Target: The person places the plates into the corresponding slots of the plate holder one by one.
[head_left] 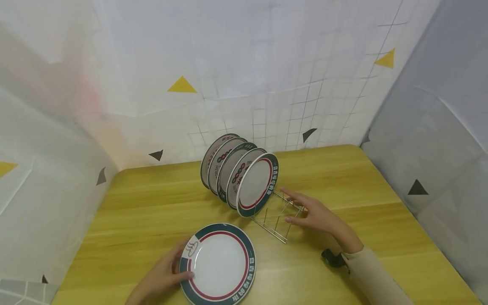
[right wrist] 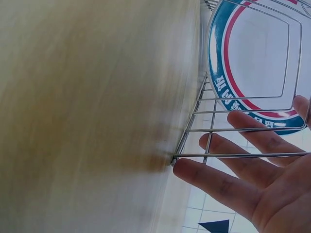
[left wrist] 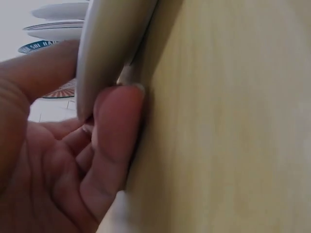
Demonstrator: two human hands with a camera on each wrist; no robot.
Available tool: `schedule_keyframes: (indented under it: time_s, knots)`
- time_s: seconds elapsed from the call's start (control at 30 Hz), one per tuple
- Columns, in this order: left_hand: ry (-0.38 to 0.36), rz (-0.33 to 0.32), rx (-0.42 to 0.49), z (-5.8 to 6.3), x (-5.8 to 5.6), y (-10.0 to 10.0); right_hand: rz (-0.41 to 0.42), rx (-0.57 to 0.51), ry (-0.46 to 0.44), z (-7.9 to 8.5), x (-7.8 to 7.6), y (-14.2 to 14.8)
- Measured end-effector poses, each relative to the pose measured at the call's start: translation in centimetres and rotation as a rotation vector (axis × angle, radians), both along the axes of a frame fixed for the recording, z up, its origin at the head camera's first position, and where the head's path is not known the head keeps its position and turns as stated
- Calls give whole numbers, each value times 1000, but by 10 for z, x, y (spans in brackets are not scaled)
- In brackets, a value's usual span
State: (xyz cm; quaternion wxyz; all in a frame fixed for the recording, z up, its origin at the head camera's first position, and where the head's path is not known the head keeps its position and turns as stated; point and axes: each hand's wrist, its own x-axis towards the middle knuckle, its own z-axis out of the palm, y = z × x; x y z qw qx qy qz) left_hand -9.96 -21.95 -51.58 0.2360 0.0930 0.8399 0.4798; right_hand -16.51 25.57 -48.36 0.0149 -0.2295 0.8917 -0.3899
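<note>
In the head view, my left hand [head_left: 162,273] pinches the left rim of a white plate [head_left: 221,264] with a green border and a red ring. The thumb lies over the rim and the fingers pass beneath, close to the tabletop in the left wrist view. My right hand [head_left: 318,216] is at the right end of a wire dish rack [head_left: 269,230], its fingers extended and spread along the wires. Several similar plates stand tilted on edge in the rack's far left part; the nearest plate [head_left: 256,182] faces the bare wires.
The wooden table [head_left: 152,203] carries all of this. Pale wall sheets [head_left: 244,55] with yellow and dark triangles enclose its back and sides. A black device [head_left: 333,258] sits at the right wrist, beside the sleeve [head_left: 375,277].
</note>
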Motion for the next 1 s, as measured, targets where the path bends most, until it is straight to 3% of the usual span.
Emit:
schedule_keyframes:
  time_s: [0.23, 0.33, 0.47, 0.63, 0.83, 1.0]
  knots:
    - [59, 147, -39, 12, 9, 2, 17, -17, -17, -2, 0, -1]
    - [98, 168, -21, 23, 12, 3, 13, -8, -13, -3, 0, 0]
    - [233, 177, -19, 42, 13, 6, 5, 6, -6, -3, 0, 1]
    - [390, 148, 21, 59, 13, 11, 1, 3, -9, 0, 1, 4]
    - [501, 61, 63, 73, 11, 12, 10, -4, -19, 0, 2, 4]
    - [599, 21, 122, 100, 8, 13, 12, 10, -10, 0, 1, 3]
